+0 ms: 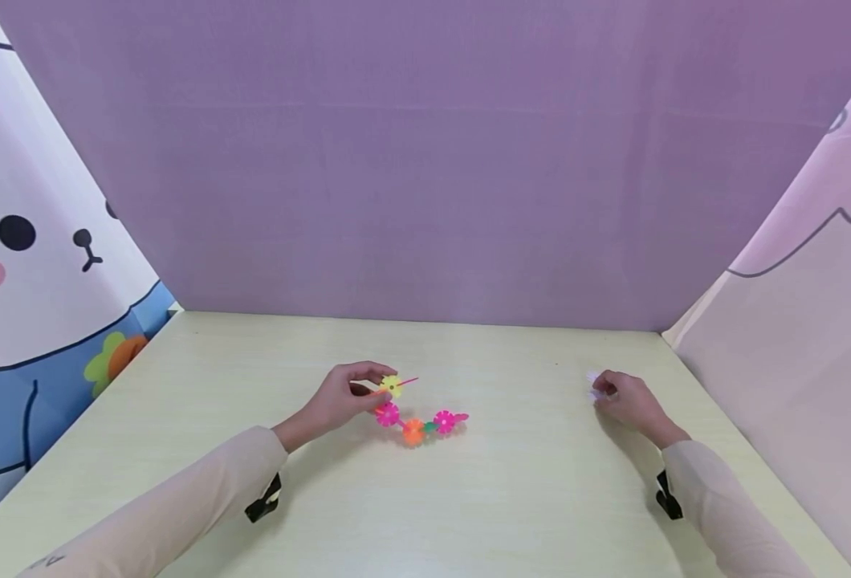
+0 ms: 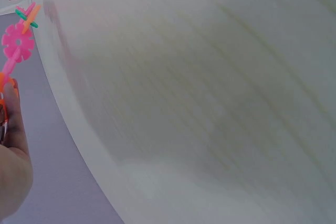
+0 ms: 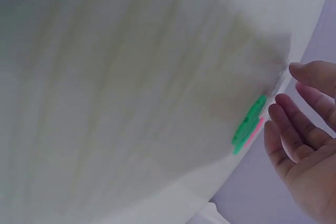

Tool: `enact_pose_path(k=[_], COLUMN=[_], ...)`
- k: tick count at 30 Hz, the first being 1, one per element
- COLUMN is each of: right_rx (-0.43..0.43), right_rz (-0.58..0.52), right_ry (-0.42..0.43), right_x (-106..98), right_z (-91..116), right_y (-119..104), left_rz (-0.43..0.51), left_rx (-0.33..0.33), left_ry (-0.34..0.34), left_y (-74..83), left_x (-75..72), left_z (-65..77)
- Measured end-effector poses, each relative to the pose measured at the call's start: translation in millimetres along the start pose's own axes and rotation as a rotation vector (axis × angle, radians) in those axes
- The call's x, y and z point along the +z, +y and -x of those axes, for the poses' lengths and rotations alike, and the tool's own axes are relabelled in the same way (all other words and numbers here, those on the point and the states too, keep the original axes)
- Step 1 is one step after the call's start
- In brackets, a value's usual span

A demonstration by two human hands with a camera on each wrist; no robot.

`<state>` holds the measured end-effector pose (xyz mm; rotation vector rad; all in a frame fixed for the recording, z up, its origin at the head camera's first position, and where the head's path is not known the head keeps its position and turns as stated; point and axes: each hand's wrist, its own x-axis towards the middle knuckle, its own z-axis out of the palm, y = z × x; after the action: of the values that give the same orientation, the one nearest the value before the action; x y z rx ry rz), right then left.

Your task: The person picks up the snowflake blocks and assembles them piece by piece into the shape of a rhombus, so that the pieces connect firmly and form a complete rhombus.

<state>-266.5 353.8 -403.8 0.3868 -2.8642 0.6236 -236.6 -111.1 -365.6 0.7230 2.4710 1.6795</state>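
In the head view my left hand [image 1: 346,392] pinches one end of a chain of flower-shaped plastic discs, at a yellow disc [image 1: 391,386]. The chain curves down and right through a pink disc [image 1: 387,414], an orange disc [image 1: 414,432], a green disc [image 1: 429,426] edge-on and another pink disc [image 1: 444,421]. Far to the right, my right hand [image 1: 626,399] pinches pale translucent pieces [image 1: 593,384] at its fingertips. Beside those fingers, the right wrist view shows a green disc [image 3: 248,124] and a thin pink piece [image 3: 255,131]; in the head view the hand hides them.
A pale wooden tabletop [image 1: 433,514] lies under both hands, with a purple cloth panel [image 1: 425,160] behind it. Printed cloth panels stand at the left [image 1: 28,321] and right [image 1: 801,345]. Black straps [image 1: 262,499] hang at the sleeve cuffs.
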Motion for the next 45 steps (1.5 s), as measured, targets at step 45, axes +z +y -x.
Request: enact_pose_path(k=[45], right_rx=[0.054], right_rz=[-0.469], right_ry=[-0.006], right_x=[4.3], right_z=[-17.0], right_y=[-39.5], left_rz=[0.015], left_rx=[0.012], left_ry=[0.016], left_y=[-3.6], left_x=[1.4], left_z=[-1.4])
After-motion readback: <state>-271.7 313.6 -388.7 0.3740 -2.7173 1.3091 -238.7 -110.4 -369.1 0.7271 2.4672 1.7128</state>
